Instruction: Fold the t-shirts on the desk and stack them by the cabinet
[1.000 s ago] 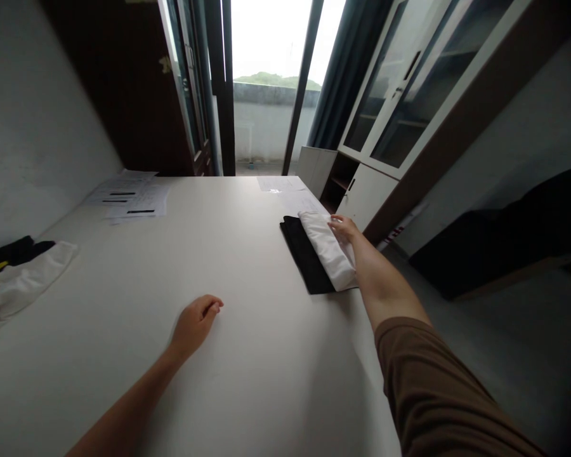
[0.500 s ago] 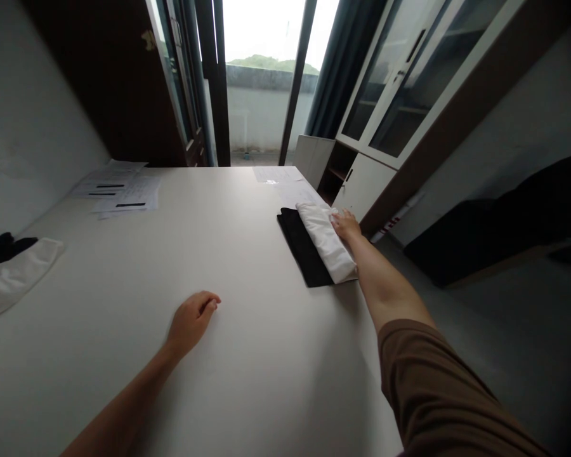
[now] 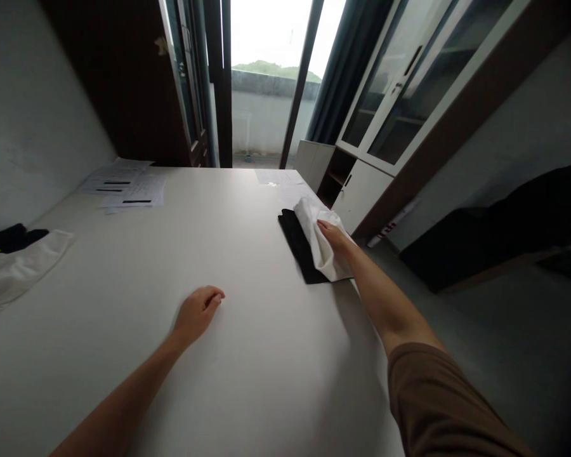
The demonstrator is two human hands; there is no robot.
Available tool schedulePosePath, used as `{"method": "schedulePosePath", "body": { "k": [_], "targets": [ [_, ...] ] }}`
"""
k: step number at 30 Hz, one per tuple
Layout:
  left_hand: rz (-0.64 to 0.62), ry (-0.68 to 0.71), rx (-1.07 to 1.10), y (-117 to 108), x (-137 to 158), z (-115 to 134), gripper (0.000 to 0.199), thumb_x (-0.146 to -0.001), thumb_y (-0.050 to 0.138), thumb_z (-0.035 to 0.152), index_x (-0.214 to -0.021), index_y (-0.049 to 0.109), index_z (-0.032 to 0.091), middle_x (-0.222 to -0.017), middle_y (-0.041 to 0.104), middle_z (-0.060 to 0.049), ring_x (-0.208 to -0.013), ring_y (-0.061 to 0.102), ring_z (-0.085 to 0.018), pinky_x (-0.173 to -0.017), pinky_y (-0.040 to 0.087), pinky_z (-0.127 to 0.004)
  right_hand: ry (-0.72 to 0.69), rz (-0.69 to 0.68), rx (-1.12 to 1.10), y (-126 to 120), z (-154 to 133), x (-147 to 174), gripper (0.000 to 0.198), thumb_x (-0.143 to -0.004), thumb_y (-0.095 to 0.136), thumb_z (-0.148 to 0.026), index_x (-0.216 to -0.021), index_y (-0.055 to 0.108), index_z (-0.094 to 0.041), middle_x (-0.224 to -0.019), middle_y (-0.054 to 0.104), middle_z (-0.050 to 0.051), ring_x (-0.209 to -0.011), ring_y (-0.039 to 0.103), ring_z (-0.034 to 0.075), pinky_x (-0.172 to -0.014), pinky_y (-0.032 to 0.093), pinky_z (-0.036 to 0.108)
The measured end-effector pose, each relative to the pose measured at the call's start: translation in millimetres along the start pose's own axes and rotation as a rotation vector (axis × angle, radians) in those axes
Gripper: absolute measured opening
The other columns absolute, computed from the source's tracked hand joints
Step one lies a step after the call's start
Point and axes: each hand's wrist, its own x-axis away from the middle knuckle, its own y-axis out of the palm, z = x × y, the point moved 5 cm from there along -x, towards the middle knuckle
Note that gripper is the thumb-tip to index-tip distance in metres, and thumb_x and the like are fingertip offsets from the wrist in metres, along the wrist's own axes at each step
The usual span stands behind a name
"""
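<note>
Papers (image 3: 147,188) w/ dark bars, UL of frame, on table (image 3: 247,355). Dk brown cupboard (image 3: 109,70), upper L. Glass door (image 3: 261,117), top ctr; green hill (image 3: 266,68) beyond. Dk curtain (image 3: 345,76) just R of it. White glazed cab. (image 3: 389,105), upper R.

A soft, creased white fabric bundle (image 3: 315,244) lies slantwise, bunched and seemingly part-raised, over a flat, folded black cloth (image 3: 297,241).
</note>
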Motion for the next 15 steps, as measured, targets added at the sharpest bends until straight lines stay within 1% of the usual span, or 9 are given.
{"method": "schedulePosePath", "body": {
  "k": [2, 4, 6, 8, 9, 12, 15],
  "targets": [
    [0.007, 0.017, -0.004, -1.0, 1.2, 1.1, 0.027, -0.093, 0.046, 0.036, -0.089, 0.070, 0.025, -0.093, 0.074, -0.004, -0.091, 0.067, -0.024, -0.084, 0.050, -0.035, -0.068, -0.015, 0.007, 14.0, -24.4, 4.4, 0.054, -0.104, 0.035, -0.053, -0.147, 0.055, -0.028, -0.148, 0.057, 0.005, -0.137, 0.051, 0.028, -0.115, 0.040, 0.047],
    [0.009, 0.025, -0.010, -1.7, 2.0, 2.1, 0.027, -0.093, 0.046, 0.035, -0.088, 0.070, 0.025, -0.093, 0.073, -0.003, -0.090, 0.067, -0.024, -0.083, 0.049, -0.035, -0.158, -0.074, 0.076, 32.4, -45.9, 12.3, 0.056, -0.102, 0.040, -0.056, -0.149, 0.054, -0.027, -0.154, 0.049, 0.006, -0.141, 0.046, 0.029, -0.118, 0.036, 0.046],
    [0.006, 0.028, -0.021, -1.9, 2.4, 3.0, 0.026, -0.093, 0.046, 0.034, -0.089, 0.070, 0.025, -0.092, 0.073, -0.004, -0.090, 0.067, -0.024, -0.082, 0.048, -0.035, -0.195, -0.102, 0.174, 47.9, -58.7, 20.5, 0.059, -0.100, 0.047, -0.056, -0.150, 0.052, -0.026, -0.159, 0.043, 0.008, -0.146, 0.039, 0.031, -0.122, 0.027, 0.049],
    [0.004, 0.035, -0.031, -1.8, 2.7, 4.3, 0.027, -0.093, 0.045, 0.034, -0.089, 0.070, 0.025, -0.092, 0.073, -0.004, -0.090, 0.066, -0.024, -0.082, 0.048, -0.035, -0.187, -0.106, 0.269, 57.7, -63.4, 25.7, 0.060, -0.100, 0.046, -0.056, -0.153, 0.048, -0.028, -0.161, 0.039, 0.008, -0.150, 0.032, 0.031, -0.124, 0.019, 0.053],
    [0.005, 0.041, -0.035, -1.7, 2.7, 5.0, 0.027, -0.094, 0.045, 0.034, -0.089, 0.070, 0.025, -0.092, 0.073, -0.004, -0.089, 0.066, -0.024, -0.081, 0.048, -0.035, -0.178, -0.111, 0.313, 60.8, -64.1, 26.5, 0.059, -0.102, 0.043, -0.056, -0.154, 0.045, -0.029, -0.162, 0.038, 0.008, -0.151, 0.030, 0.031, -0.124, 0.017, 0.055],
    [0.001, 0.064, -0.047, -0.7, 2.8, 7.3, 0.026, -0.094, 0.046, 0.034, -0.088, 0.069, 0.025, -0.092, 0.073, -0.004, -0.089, 0.066, -0.024, -0.081, 0.048, -0.035, -0.134, -0.126, 0.373, 65.4, -65.6, 21.6, 0.060, -0.104, 0.036, -0.057, -0.156, 0.042, -0.028, -0.164, 0.033, 0.008, -0.152, 0.027, 0.031, -0.123, 0.016, 0.057],
    [-0.003, 0.092, -0.058, 0.2, 3.5, 8.9, 0.026, -0.095, 0.046, 0.034, -0.088, 0.069, 0.025, -0.092, 0.073, -0.004, -0.089, 0.065, -0.024, -0.082, 0.047, -0.035, -0.086, -0.106, 0.387, 69.7, -73.9, 11.0, 0.061, -0.104, 0.035, -0.058, -0.157, 0.040, -0.028, -0.165, 0.031, 0.009, -0.152, 0.027, 0.033, -0.122, 0.016, 0.059]
  ]
}}
